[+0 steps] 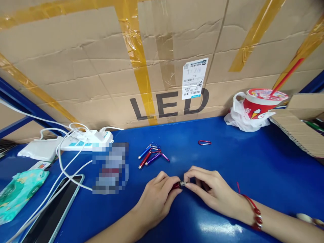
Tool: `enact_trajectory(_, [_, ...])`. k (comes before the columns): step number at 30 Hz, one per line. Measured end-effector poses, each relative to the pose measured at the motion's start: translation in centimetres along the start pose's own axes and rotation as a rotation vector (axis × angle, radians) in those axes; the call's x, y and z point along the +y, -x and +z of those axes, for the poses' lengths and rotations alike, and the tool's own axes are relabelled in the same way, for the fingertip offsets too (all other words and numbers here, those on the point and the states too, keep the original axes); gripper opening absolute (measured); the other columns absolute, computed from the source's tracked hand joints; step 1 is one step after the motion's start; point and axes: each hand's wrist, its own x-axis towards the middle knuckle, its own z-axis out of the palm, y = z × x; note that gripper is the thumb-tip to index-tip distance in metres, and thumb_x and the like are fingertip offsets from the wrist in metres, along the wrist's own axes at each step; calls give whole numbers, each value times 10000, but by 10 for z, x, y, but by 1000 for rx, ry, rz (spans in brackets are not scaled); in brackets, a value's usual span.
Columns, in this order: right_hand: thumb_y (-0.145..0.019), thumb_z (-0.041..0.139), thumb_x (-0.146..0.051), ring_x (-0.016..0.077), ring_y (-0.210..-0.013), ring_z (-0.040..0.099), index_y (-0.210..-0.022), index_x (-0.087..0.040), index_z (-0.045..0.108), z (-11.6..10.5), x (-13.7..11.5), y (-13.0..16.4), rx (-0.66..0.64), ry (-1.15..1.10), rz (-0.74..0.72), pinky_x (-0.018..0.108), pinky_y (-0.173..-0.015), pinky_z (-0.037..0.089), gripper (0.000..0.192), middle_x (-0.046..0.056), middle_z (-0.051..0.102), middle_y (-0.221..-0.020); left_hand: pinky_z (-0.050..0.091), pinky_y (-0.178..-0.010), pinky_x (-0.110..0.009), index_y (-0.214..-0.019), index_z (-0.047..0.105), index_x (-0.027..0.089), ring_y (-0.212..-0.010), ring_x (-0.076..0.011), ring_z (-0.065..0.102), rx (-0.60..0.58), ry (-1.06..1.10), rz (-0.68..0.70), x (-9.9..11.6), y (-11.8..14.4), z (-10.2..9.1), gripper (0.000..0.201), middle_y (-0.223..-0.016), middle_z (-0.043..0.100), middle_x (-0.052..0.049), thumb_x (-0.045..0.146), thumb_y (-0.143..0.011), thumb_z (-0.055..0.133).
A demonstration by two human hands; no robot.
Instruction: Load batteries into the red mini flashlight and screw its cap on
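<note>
Both hands pinch one small red metal keychain light (177, 185) on the blue table (253, 162).
Left hand (156, 197) fingers close round its body; right hand (210, 189) fingers grip its silver tip; spare lights (152, 156) at eleven o'clock.

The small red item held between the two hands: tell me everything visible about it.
The small red item is a short, dark red, glossy cylinder, seemingly metal, with a silvery piece at its right end. It lies roughly level just above the blue table. The left hand pinches its red body; the right hand pinches the silvery end. Fingers hide most of it, so its full length and other parts cannot be made out.
</note>
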Motion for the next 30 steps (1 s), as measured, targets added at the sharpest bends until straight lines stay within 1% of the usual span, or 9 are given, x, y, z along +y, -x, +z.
enact_trajectory(4, [-893,476,-277,69,-520,461,-830,-193,588,1,-1,-1,-19,-31,23,185,-482,369,154,5,588,-815,471,-583,-246,-956,550,152,-674,-154,528,2,7,23,-1,0,2,273,-748,592,-40,295,-974,318])
enact_trajectory(7, [-868,524,-272,71,-535,451,-794,-187,610,0,0,-4,-40,-77,73,190,-506,375,141,2,597,-819,475,-580,-248,-965,547,144,-676,-160,524,13,4,65,-2,0,3,261,-731,588,-44,280,-973,324])
enact_trajectory(12, [-775,649,-263,66,-531,442,-703,-173,664,-3,4,-7,-68,-227,143,189,-504,366,116,-8,599,-764,430,-522,-226,-911,526,137,-586,-144,486,-18,4,165,-3,-1,3,261,-649,546,-25,253,-980,303])
enact_trajectory(17, [-702,716,-254,63,-520,446,-657,-161,679,-2,6,-8,-58,-320,195,185,-477,348,110,-15,579,-696,382,-464,-213,-935,504,127,-518,-123,491,-55,2,209,-5,0,5,277,-620,534,-8,237,-992,257])
enact_trajectory(24, [-713,695,-264,64,-511,451,-664,-177,675,1,6,-5,-86,-249,229,188,-468,343,102,-18,606,-714,385,-460,-220,-950,505,129,-531,-125,528,-82,-60,240,-7,4,7,257,-644,546,-10,220,-987,268])
enact_trajectory(30, [-726,654,-296,69,-480,442,-649,-178,651,2,3,-6,-94,-191,289,194,-451,329,141,-21,606,-651,383,-449,-225,-983,507,115,-521,-133,518,-31,-100,242,-8,4,8,221,-634,539,-8,197,-976,302])
